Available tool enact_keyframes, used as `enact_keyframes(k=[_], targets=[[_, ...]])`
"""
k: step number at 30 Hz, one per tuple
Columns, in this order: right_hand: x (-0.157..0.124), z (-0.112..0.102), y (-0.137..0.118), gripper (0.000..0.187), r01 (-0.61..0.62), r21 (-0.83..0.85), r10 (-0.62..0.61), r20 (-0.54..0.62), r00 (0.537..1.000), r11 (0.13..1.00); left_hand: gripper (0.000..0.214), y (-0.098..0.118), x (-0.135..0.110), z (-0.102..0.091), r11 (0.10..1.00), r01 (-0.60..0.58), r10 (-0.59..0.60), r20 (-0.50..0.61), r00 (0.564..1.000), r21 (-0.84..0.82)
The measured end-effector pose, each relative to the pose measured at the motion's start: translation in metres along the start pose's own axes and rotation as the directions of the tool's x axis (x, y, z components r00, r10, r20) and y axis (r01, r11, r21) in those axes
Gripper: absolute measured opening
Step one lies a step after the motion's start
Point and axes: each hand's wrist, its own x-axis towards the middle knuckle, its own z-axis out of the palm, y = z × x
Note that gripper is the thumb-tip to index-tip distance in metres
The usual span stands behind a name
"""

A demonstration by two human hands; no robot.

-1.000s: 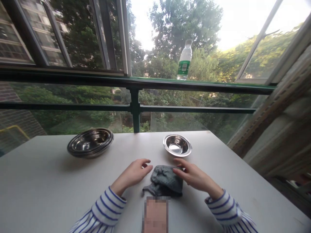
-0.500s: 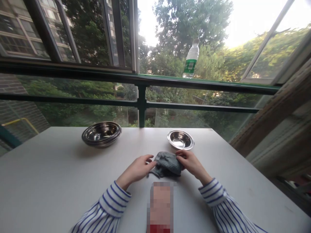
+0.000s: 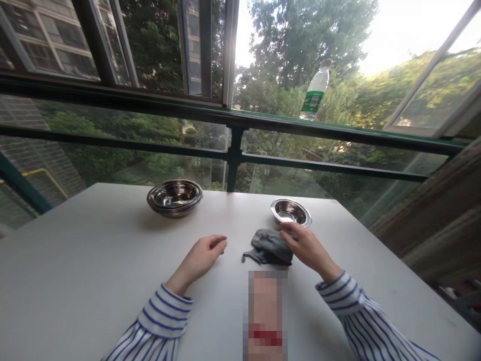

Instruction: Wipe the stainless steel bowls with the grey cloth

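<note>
A crumpled grey cloth (image 3: pixel 271 246) lies on the white table, with a thin end trailing to its left. My right hand (image 3: pixel 310 248) is over the cloth's right side, fingers stretched out; its fingertips are close to the near rim of a small steel bowl (image 3: pixel 278 214), and whether they touch it I cannot tell. Left of the cloth, apart from it, my left hand (image 3: pixel 201 256) hovers with loosely bent fingers and thumb slightly apart, holding nothing.
Several nested steel bowls (image 3: pixel 175 213) stand at the table's back left. Behind the white table (image 3: pixel 93 271) runs a dark green railing (image 3: pixel 161 108) before windows. A plastic bottle (image 3: pixel 315 95) with a green label stands on the ledge. A pixelated patch covers the near middle.
My left hand has moved left, away from the cloth. My right hand has shifted off the cloth's edge toward the small bowl. The view has turned slightly left.
</note>
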Motion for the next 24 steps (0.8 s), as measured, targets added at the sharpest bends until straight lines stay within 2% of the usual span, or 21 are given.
enact_keyframes(k=[5,10,16,20,24], targets=[[0.007,0.008,-0.023,0.029,0.124,-0.026,-0.123,0.037,0.992,0.992,0.03,-0.005,-0.007,-0.011,0.999,-0.018,0.016,-0.068,0.998,-0.029],[0.022,0.02,-0.046,0.025,0.244,-0.02,-0.239,0.127,0.963,0.97,0.03,-0.013,-0.011,-0.023,0.999,-0.01,0.003,-0.129,0.992,-0.049],[0.041,0.035,-0.069,0.024,0.321,-0.03,-0.308,0.202,0.93,0.947,0.029,-0.019,-0.009,-0.036,0.999,-0.008,-0.002,-0.21,0.978,-0.051],[0.054,0.043,-0.083,0.025,0.361,-0.048,-0.342,0.23,0.911,0.931,0.027,-0.022,-0.001,-0.049,0.999,-0.003,-0.01,-0.334,0.943,-0.038],[0.068,0.051,-0.099,0.026,0.397,-0.068,-0.368,0.263,0.892,0.915,0.025,-0.025,0.01,-0.066,1.0,-0.012,0.0,-0.481,0.877,-0.022]])
